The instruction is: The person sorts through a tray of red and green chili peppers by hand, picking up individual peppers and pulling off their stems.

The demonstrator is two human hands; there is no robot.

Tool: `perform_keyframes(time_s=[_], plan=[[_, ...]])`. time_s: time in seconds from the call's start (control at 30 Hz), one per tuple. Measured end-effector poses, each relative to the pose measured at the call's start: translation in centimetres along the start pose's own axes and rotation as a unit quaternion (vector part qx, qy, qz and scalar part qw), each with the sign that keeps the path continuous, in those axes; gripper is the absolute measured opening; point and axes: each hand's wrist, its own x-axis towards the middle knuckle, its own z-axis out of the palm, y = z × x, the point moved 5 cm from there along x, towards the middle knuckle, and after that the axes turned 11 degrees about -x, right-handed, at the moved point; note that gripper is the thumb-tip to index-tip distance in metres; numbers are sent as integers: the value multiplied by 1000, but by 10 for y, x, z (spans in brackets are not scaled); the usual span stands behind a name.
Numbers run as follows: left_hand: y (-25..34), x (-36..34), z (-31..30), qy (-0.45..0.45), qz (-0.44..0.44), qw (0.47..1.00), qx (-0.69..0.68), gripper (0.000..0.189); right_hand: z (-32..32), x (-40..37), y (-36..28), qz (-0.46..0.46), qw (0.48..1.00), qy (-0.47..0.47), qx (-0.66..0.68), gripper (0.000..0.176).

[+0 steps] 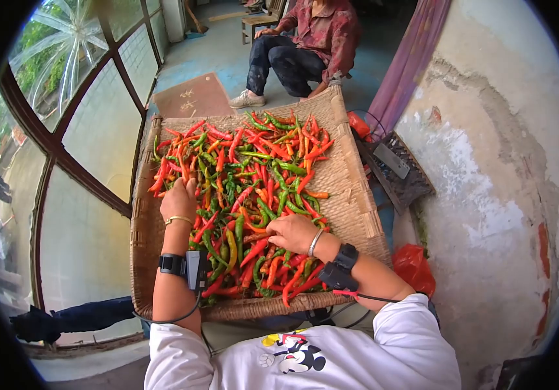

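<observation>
Chili peppers (242, 195), mostly red and green with a few orange, piled loose across a woven tray (356, 188), center of frame. Heap leans to the tray's left side; the raised rim probably keeps them from rolling off. Tray's near edge is right up at the person's body, likely so both hands reach the pile easily; what props it up is hidden.

Left hand (179, 200): left edge of heap, fingers drawn in narrow, tips down among red peppers. Can't tell if one is pinched. Right hand (294, 232): just right of frame center, palm down, fingers curled into the pile, tips covered; can't tell what, if anything, it grips. Hands well apart, presumably so each works its own patch.

Bracelet (178, 220) on left wrist, silver bangle (315, 242) on right. Strapped device (195, 270) on left forearm, another (339, 275) on right, set back from the fingers, which likely leaves them free.

Another person (324, 42) sits low at top of frame, beyond the tray. Red plastic bag (413, 270) right of tray; dark crate (409, 188) at upper right.
</observation>
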Motion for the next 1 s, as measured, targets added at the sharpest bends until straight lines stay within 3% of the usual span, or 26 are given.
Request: perform_keyframes(time_s=[0.1, 0.17, 0.2, 0.27, 0.33, 0.37, 0.43, 0.47, 0.53, 0.6, 0.63, 0.67, 0.77, 0.8, 0.83, 0.9, 0.93, 0.97, 1.0], plan=[[7, -3, -12, 125, 95, 972, -174, 32, -1, 1, -1, 3, 1000, 2, -5, 22], [8, -1, 10, 30, 80, 922, -378, 24, -3, 1, -1, 11, 1000, 6, -2, 22], [22, -11, 20, -39, 61, 868, -491, 21, -6, 2, 2, 39, 996, 28, 70, 24], [56, -42, 27, -133, 79, 818, -553, 19, -12, 3, 5, 68, 986, 53, 140, 26], [79, -68, 32, -189, 198, 854, -442, 19, -16, 0, 13, 142, 876, 117, 446, 34], [89, -80, 30, -201, 249, 854, -411, 20, -18, 0, 14, 139, 840, 114, 512, 32], [100, -97, 36, -232, 321, 848, -353, 28, -14, 0, 18, 139, 809, 109, 561, 28], [101, -102, 36, -233, 321, 847, -353, 28, -11, 0, 19, 138, 775, 103, 608, 25], [105, -108, 32, -208, 319, 872, -308, 33, -7, 0, 22, 156, 767, 94, 615, 20], [107, -108, 21, -192, 319, 871, -320, 37, 1, 0, 21, 181, 618, 78, 761, 19], [108, -108, 14, -163, 327, 853, -372, 36, 7, 0, 26, 211, 575, 80, 786, 19], [108, -108, 9, -134, 333, 832, -423, 35, 7, 0, 29, 211, 576, 79, 786, 19], [102, -109, 18, -174, 276, 820, -469, 27, 8, 0, 61, 227, 534, 97, 809, 20], [101, -109, 21, -188, 261, 819, -475, 25, -4, 2, 72, 163, 545, 150, 808, 21], [100, -110, 24, -187, 260, 819, -475, 25, -20, 1, 72, 184, 532, 200, 802, 20], [108, -122, 30, -182, 394, 815, -384, 21, -32, -4, 72, 205, 519, 251, 791, 19], [109, -124, 31, -182, 394, 814, -385, 21, -31, -3, 72, 207, 584, 206, 757, 23], [114, -134, 34, -205, 471, 802, -304, 19, -27, -2, 71, 208, 646, 160, 717, 28], [117, -145, 39, -226, 542, 780, -217, 17, -22, -2, 70, 208, 646, 160, 717, 28]])
